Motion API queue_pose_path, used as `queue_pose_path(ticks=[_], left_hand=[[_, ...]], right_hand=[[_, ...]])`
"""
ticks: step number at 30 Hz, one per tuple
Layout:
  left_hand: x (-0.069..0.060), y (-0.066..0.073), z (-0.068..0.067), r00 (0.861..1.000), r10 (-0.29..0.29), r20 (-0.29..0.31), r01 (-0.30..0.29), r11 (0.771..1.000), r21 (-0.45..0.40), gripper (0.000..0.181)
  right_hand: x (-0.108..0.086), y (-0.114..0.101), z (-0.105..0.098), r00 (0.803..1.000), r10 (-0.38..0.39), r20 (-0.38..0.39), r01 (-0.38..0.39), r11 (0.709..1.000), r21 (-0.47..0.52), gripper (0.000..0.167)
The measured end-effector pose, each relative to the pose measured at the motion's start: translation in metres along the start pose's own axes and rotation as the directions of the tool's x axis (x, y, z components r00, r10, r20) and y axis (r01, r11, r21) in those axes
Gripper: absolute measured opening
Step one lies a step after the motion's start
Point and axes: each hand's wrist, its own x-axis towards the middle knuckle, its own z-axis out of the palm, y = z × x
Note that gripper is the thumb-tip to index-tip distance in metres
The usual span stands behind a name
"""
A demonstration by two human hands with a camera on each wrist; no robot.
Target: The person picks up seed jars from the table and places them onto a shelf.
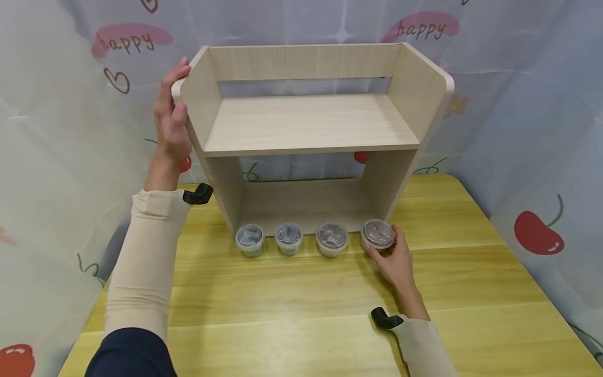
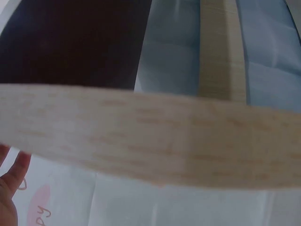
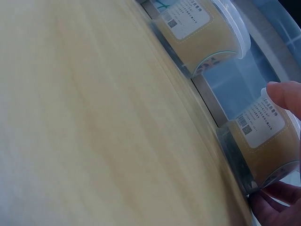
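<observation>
A pale wooden two-tier shelf (image 1: 311, 123) stands on the table, its left side panel gripped near the top by my left hand (image 1: 171, 115). In the left wrist view the panel's edge (image 2: 155, 136) crosses the frame, with fingers (image 2: 18, 169) at its left end. Four lidded clear tubs stand in a row along the shelf's front. My right hand (image 1: 397, 259) holds the rightmost tub (image 1: 378, 233) between thumb and fingers; the right wrist view shows this labelled tub (image 3: 268, 141) upright on the table, the hand (image 3: 282, 197) around it.
The other tubs, left (image 1: 250, 240), second (image 1: 289, 238) and third (image 1: 332, 238), sit left of the held one. The yellow wooden table (image 1: 282, 319) extends toward me. Printed cloth (image 1: 518, 131) hangs behind and beside the table.
</observation>
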Motion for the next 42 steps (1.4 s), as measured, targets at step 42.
queue_pose_path(ticks=[42], left_hand=[[-0.003,0.002,0.008,0.998,-0.053,-0.040,0.045,0.980,-0.193,0.069]], right_hand=[[-0.002,-0.004,0.002,0.998,0.058,0.008,-0.058,0.995,0.083,0.090]])
